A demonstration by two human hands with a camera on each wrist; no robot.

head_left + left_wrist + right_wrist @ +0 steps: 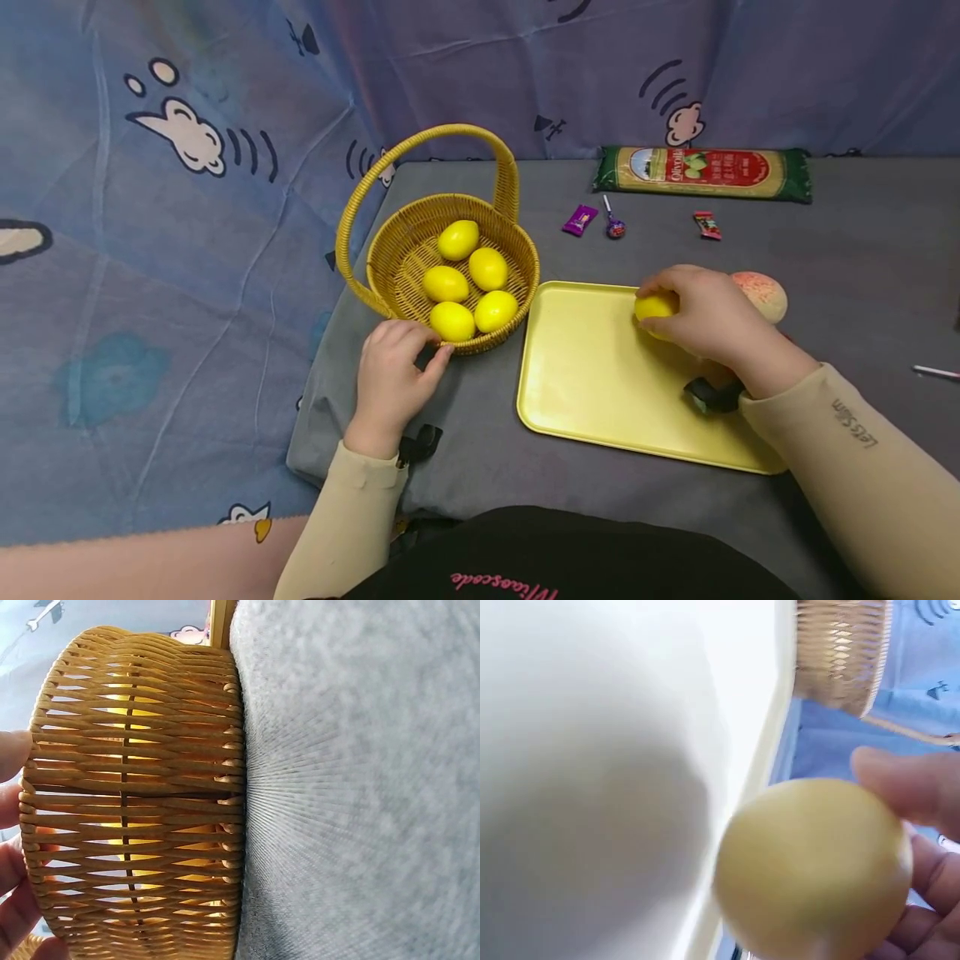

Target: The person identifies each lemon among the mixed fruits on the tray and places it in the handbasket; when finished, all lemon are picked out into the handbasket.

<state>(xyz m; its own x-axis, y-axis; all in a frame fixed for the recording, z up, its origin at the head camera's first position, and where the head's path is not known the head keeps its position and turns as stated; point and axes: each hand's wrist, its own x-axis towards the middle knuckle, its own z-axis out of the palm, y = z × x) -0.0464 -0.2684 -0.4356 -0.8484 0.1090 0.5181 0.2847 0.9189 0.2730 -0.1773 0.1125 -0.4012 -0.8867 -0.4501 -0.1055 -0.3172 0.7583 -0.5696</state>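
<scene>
A yellow lemon (656, 307) is pinched between the thumb and fingers of my right hand (701, 317), over the far edge of a pale yellow tray (592, 375). In the right wrist view the held lemon (814, 866) looks smooth and slightly blurred, and it seems raised off the tray. My left hand (393, 375) grips the near rim of a round wicker basket (412, 212) with a tall handle. Several lemons (446, 285) lie inside that basket. The left wrist view shows fingers (13, 866) hooked at the rim of the woven basket wall (135, 787).
A peach (761, 296) sits just beyond my right hand. Farther back lie a purple wrapped candy (580, 221), a lollipop (615, 227), a small red candy (707, 225) and a long pasta packet (701, 175). A white stick (936, 372) is at the far right of the grey table.
</scene>
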